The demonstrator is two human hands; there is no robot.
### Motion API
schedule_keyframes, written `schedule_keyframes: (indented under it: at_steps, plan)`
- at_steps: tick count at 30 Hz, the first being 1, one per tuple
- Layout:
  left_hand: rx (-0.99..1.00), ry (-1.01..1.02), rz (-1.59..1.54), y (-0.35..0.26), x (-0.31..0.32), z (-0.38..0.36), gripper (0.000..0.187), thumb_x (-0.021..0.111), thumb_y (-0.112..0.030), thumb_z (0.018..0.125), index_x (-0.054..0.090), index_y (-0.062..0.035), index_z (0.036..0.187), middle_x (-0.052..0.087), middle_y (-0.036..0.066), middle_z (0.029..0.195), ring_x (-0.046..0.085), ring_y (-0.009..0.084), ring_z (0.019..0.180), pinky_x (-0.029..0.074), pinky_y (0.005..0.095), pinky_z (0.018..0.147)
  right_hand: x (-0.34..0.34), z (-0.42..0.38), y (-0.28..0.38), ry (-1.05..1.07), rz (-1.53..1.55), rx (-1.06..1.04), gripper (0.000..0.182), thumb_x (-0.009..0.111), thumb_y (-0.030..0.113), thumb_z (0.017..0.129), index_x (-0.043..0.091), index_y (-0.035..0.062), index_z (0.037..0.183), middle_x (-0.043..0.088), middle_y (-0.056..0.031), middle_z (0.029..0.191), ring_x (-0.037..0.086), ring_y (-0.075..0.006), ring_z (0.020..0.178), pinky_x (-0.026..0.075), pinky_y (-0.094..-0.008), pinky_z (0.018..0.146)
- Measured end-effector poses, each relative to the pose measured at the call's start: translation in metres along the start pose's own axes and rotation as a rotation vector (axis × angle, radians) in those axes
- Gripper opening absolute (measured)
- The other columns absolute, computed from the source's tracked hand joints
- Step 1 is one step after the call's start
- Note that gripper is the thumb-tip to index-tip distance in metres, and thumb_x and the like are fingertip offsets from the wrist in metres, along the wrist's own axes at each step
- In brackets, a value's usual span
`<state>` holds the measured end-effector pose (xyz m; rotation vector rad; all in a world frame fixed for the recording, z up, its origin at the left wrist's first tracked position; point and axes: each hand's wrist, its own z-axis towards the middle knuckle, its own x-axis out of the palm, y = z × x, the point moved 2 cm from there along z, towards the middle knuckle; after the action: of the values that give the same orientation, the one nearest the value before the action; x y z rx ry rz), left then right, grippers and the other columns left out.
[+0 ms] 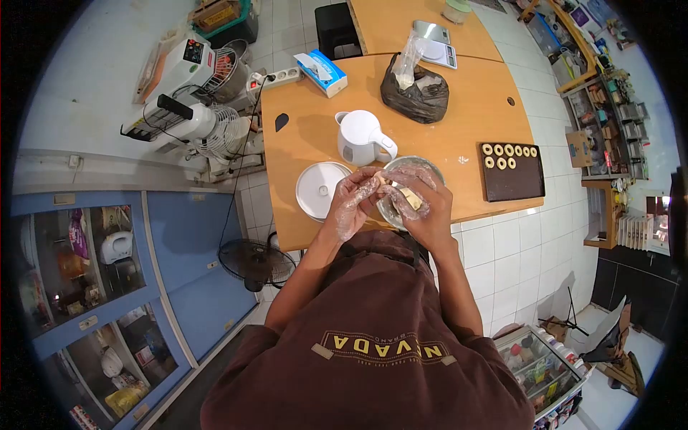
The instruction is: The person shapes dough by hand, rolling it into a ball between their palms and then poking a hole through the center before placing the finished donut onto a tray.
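My left hand (352, 208) and my right hand (424, 201), both coated in something white, meet fingertip to fingertip at the table's near edge. Between them they pinch a small pale piece of dough (381, 177), mostly covered by the fingers. Below the right hand stands a round bowl (421, 160), partly hidden by it. A pale yellow lump of dough (411, 198) shows beside the right fingers. Left of my left hand lies a round white lid (314, 188) with a central knob. A white electric kettle (360, 136) stands just beyond the hands.
On the right edge of the table sits a dark tray (512, 183) with several dough rings (509, 150). Farther back are a black plastic bag (416, 97), a kitchen scale (436, 52), a blue tissue box (322, 72) and a power strip (283, 74). A fan (254, 259) stands at left.
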<state>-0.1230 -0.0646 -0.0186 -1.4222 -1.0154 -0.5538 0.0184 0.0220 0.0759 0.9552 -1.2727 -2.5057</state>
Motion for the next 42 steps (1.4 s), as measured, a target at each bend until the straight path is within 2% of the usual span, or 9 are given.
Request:
schedule_keyframes:
  at_steps: [5,8,16,23,26,32,35,38,42]
  plan:
    - [0.002,-0.048,-0.022,0.001,0.008,-0.003,0.023,0.064,-0.007,0.102,0.066,0.0037,0.122,0.071,0.007,0.11,0.068,0.0119,0.094,0.058,0.0257,0.088,0.003,-0.011,-0.011,-0.056,-0.065,-0.042,0.043,0.078,-0.004,0.071,0.076,0.0062,0.113,0.072,-0.014,0.108,0.068,-0.0355,0.102,0.055,-0.0442,0.09]
    - [0.002,-0.116,-0.028,0.002,0.017,-0.004,0.022,0.064,-0.007,0.102,0.066,0.0039,0.121,0.071,0.007,0.108,0.068,0.0117,0.094,0.057,0.026,0.088,0.004,-0.013,-0.008,-0.101,-0.085,-0.048,0.037,0.078,-0.007,0.072,0.078,0.0047,0.108,0.073,-0.016,0.106,0.071,-0.0347,0.099,0.056,-0.0413,0.088]
    - [-0.038,-0.174,-0.03,0.009,0.017,-0.004,0.018,0.063,-0.007,0.103,0.067,0.002,0.118,0.071,0.005,0.107,0.067,0.0109,0.094,0.057,0.0253,0.087,0.006,-0.019,-0.007,-0.122,-0.157,-0.083,0.035,0.079,-0.006,0.075,0.075,0.0036,0.108,0.072,-0.0169,0.105,0.071,-0.0354,0.099,0.057,-0.0422,0.087]
    - [-0.062,-0.214,-0.052,0.001,0.023,-0.006,0.018,0.062,-0.011,0.104,0.067,-0.005,0.121,0.071,0.005,0.112,0.068,0.0136,0.1,0.057,0.0325,0.09,0.003,-0.013,-0.013,-0.043,-0.095,-0.087,0.043,0.081,-0.001,0.075,0.074,0.0078,0.116,0.07,-0.0138,0.111,0.069,-0.0343,0.101,0.057,-0.0442,0.087]
    - [-0.061,-0.213,-0.035,0.002,0.02,-0.005,0.018,0.062,-0.012,0.104,0.067,-0.0062,0.12,0.071,0.005,0.113,0.068,0.0142,0.102,0.056,0.0343,0.092,0.004,-0.01,-0.012,-0.031,-0.122,-0.109,0.045,0.08,-0.002,0.074,0.074,0.0087,0.117,0.07,-0.0141,0.112,0.069,-0.0347,0.101,0.057,-0.0441,0.087]
    - [-0.108,-0.2,-0.09,0.007,0.015,-0.006,0.018,0.063,-0.013,0.104,0.068,-0.006,0.119,0.071,0.005,0.112,0.067,0.0145,0.103,0.056,0.0336,0.095,0.01,-0.018,-0.018,-0.103,-0.14,-0.09,0.038,0.079,-0.007,0.072,0.076,0.0054,0.108,0.072,-0.0153,0.105,0.07,-0.0358,0.1,0.057,-0.0424,0.087]
    - [-0.14,-0.236,-0.105,0.009,0.02,-0.004,0.017,0.064,-0.013,0.103,0.068,-0.0063,0.118,0.07,0.003,0.109,0.067,0.0142,0.101,0.056,0.0326,0.094,0.011,-0.023,-0.026,-0.075,-0.159,-0.109,0.049,0.081,-0.002,0.066,0.074,0.0086,0.114,0.069,-0.0154,0.11,0.067,-0.0361,0.103,0.056,-0.045,0.086]
    - [-0.153,-0.286,-0.102,0.008,0.028,-0.004,0.014,0.064,-0.013,0.103,0.068,-0.0071,0.116,0.07,0.002,0.107,0.066,0.0129,0.099,0.056,0.0313,0.093,0.016,-0.024,-0.036,-0.093,-0.156,-0.113,0.045,0.081,-0.002,0.07,0.074,0.0069,0.113,0.07,-0.0154,0.108,0.069,-0.0355,0.1,0.056,-0.0442,0.085]
    - [-0.141,-0.245,-0.053,0.004,0.025,-0.001,0.012,0.064,-0.014,0.104,0.066,-0.0073,0.114,0.069,0.003,0.108,0.066,0.0114,0.097,0.056,0.0303,0.091,0.013,-0.012,-0.029,-0.145,0.073,0.036,0.037,0.082,0.0,0.077,0.073,0.0043,0.112,0.072,-0.0152,0.105,0.071,-0.0323,0.095,0.056,-0.0428,0.084]
